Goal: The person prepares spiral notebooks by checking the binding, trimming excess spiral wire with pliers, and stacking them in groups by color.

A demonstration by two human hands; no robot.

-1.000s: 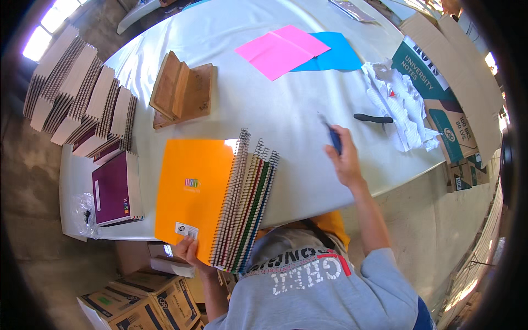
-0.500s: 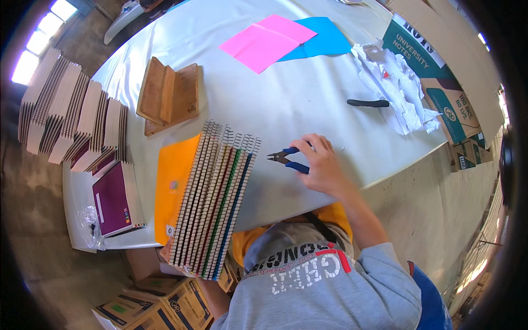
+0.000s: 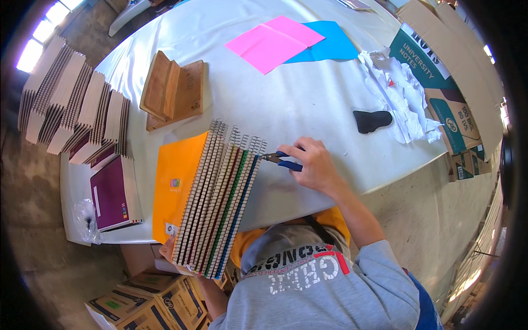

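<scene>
My left hand (image 3: 168,248) grips the lower end of a stack of spiral notebooks (image 3: 180,190), partly hidden under it. The stack stands tilted at the table's near edge, orange cover to the left, its wire coils turned up and to the right. Loose coil ends stick out past the far end of the covers. In my right hand (image 3: 316,165) is a pair of wire cutters (image 3: 288,164) with blue handles. Its jaws reach the coil end of the rightmost, blue-edged notebook; whether they bite the wire I cannot tell.
A wooden stand (image 3: 175,91) sits beyond the notebooks. Piles of notebooks (image 3: 71,104) and a purple notebook (image 3: 114,192) line the left side. Pink (image 3: 275,43) and blue sheets (image 3: 330,41) lie far off. Crumpled white paper (image 3: 399,99), a black object (image 3: 373,121) and cartons (image 3: 451,110) are right.
My right hand has brought the cutters left to the coil ends, and their handles are closer together. The black object on the right now shows a broader shape. My left hand still holds the notebooks.
</scene>
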